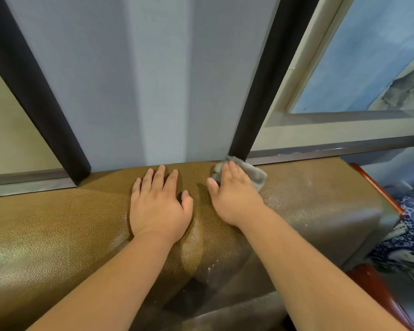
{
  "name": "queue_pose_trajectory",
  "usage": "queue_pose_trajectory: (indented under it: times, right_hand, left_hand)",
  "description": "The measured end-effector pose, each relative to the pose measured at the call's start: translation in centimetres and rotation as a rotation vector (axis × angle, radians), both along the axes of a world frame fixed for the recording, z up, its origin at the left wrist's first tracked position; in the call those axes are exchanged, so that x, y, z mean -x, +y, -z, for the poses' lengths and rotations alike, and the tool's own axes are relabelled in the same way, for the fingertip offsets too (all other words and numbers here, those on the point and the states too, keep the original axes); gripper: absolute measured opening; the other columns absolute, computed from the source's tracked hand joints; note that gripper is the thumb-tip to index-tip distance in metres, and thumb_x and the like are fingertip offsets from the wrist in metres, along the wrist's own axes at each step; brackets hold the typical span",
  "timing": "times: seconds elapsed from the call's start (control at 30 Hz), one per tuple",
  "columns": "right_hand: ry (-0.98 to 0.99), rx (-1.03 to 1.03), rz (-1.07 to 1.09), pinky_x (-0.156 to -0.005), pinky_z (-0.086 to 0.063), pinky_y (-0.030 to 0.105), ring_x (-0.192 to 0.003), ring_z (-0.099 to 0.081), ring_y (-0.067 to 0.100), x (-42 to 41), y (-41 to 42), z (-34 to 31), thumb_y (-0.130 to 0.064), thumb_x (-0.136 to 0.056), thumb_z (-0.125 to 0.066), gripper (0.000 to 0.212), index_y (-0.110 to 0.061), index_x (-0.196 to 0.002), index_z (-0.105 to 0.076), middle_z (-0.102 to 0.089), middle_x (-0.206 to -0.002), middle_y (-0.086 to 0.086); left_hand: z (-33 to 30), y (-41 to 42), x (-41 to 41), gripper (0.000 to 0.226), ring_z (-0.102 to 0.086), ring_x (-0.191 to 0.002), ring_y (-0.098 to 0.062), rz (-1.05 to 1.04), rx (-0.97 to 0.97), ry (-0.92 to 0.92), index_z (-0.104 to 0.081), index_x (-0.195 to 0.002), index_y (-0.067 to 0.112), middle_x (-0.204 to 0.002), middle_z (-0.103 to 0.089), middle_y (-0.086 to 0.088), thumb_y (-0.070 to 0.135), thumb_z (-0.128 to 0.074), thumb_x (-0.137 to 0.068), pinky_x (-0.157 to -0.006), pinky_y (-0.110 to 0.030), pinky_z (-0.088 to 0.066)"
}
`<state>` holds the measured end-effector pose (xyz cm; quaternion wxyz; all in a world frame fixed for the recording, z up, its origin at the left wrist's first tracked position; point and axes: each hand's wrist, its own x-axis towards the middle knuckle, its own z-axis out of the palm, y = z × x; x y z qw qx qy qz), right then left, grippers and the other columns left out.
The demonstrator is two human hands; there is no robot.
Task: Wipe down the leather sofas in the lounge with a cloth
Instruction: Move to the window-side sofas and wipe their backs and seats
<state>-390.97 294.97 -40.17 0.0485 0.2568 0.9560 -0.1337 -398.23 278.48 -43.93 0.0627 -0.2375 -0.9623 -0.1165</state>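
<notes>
A brown pebbled leather sofa runs across the view, its backrest top against the wall. My left hand lies flat on the top of the backrest, fingers straight and spread. My right hand presses a grey cloth flat onto the backrest top near the wall, fingers straight over it. The cloth sticks out to the right and beyond the fingertips. Part of the cloth is hidden under the palm.
A grey-blue wall panel with dark vertical strips stands right behind the sofa. A framed picture hangs at the right. The sofa's red wooden arm trim and a blue-and-white patterned vase are at the right edge.
</notes>
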Motion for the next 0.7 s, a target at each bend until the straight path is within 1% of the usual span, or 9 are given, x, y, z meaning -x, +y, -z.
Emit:
queue_pose_trajectory:
  times: [0.07,0.13,0.27,0.33,0.4,0.47,0.53,0.6,0.7]
  right_hand:
    - [0.044,-0.053,0.017,-0.131,-0.002,0.037,-0.162,-0.002,0.024,-2.9,-0.3,0.8,-0.059,-0.107,-0.021,0.08,-0.007,-0.166,-0.01,-0.006,-0.175,0.012]
    - [0.019,-0.083,-0.032,-0.13,-0.003,0.036,-0.162,-0.005,0.023,-3.6,0.0,0.8,-0.059,-0.108,-0.023,0.078,-0.009,-0.166,-0.012,-0.011,-0.175,0.01]
    - [0.032,-0.014,-0.155,-0.13,-0.002,0.034,-0.162,-0.005,0.021,0.8,1.1,-0.4,-0.047,-0.112,-0.029,0.069,-0.008,-0.166,-0.014,-0.009,-0.175,0.01]
    - [-0.001,0.015,-0.102,-0.131,-0.004,0.037,-0.162,-0.002,0.023,3.1,1.6,-0.9,-0.044,-0.113,-0.027,0.068,-0.005,-0.166,-0.011,-0.004,-0.175,0.013]
    - [-0.018,-0.002,-0.047,-0.131,-0.006,0.038,-0.162,-0.004,0.025,3.3,1.5,-0.5,-0.044,-0.112,-0.026,0.068,-0.004,-0.165,-0.013,-0.006,-0.175,0.015]
    - [0.027,0.0,-0.033,-0.131,-0.006,0.036,-0.161,-0.01,0.023,1.0,0.9,0.2,-0.048,-0.11,-0.024,0.07,-0.007,-0.165,-0.017,-0.013,-0.174,0.012]
    - [0.137,-0.009,-0.014,-0.128,-0.007,0.032,-0.159,-0.017,0.018,-3.0,0.7,0.9,-0.056,-0.105,-0.018,0.073,-0.013,-0.164,-0.027,-0.024,-0.172,0.006]
    - [0.192,-0.05,0.072,-0.126,-0.009,0.033,-0.157,-0.022,0.018,-7.2,2.4,1.3,-0.061,-0.102,-0.013,0.077,-0.016,-0.159,-0.035,-0.032,-0.168,0.004]
    - [0.069,-0.054,0.368,-0.131,-0.006,0.046,-0.16,-0.007,0.027,-9.7,7.7,0.5,-0.058,-0.103,-0.016,0.076,-0.009,-0.157,-0.035,-0.018,-0.172,0.015]
  left_hand:
    - [0.1,0.1,0.0,0.076,-0.025,-0.159,-0.024,-0.006,0.003,0.012,-0.045,-0.159,0.031,-0.17,-0.036,0.0,0.062,-0.022,-0.093,-0.131,-0.047,-0.012]
    - [0.2,0.2,0.1,0.076,-0.026,-0.158,-0.024,-0.011,0.003,0.014,-0.046,-0.159,0.031,-0.17,-0.037,-0.001,0.061,-0.023,-0.093,-0.131,-0.047,-0.013]
    - [-0.2,0.1,-0.2,0.076,-0.025,-0.158,-0.024,-0.006,0.011,0.0,-0.046,-0.158,0.03,-0.17,-0.036,-0.001,0.061,-0.023,-0.092,-0.131,-0.047,-0.013]
    - [-0.3,0.0,-0.2,0.077,-0.025,-0.159,-0.024,-0.009,0.012,0.002,-0.046,-0.159,0.031,-0.17,-0.036,-0.001,0.061,-0.022,-0.092,-0.131,-0.047,-0.013]
    - [-0.2,0.1,-0.1,0.077,-0.025,-0.159,-0.023,-0.011,0.011,0.003,-0.045,-0.159,0.031,-0.17,-0.036,0.0,0.061,-0.021,-0.092,-0.131,-0.047,-0.013]
    - [-0.2,0.1,-0.1,0.077,-0.024,-0.159,-0.023,-0.008,0.013,-0.005,-0.044,-0.159,0.032,-0.17,-0.035,0.0,0.061,-0.021,-0.092,-0.131,-0.047,-0.012]
    - [-0.1,0.0,-0.1,0.077,-0.023,-0.159,-0.023,-0.009,0.005,-0.006,-0.044,-0.159,0.032,-0.17,-0.035,0.001,0.062,-0.02,-0.092,-0.131,-0.047,-0.011]
    - [0.0,0.0,0.0,0.077,-0.024,-0.159,-0.023,-0.005,0.001,-0.005,-0.045,-0.159,0.033,-0.17,-0.035,0.001,0.062,-0.021,-0.092,-0.131,-0.047,-0.011]
    - [0.2,0.1,0.1,0.076,-0.024,-0.159,-0.023,-0.003,-0.009,-0.003,-0.045,-0.159,0.032,-0.17,-0.036,0.0,0.062,-0.022,-0.092,-0.131,-0.047,-0.011]
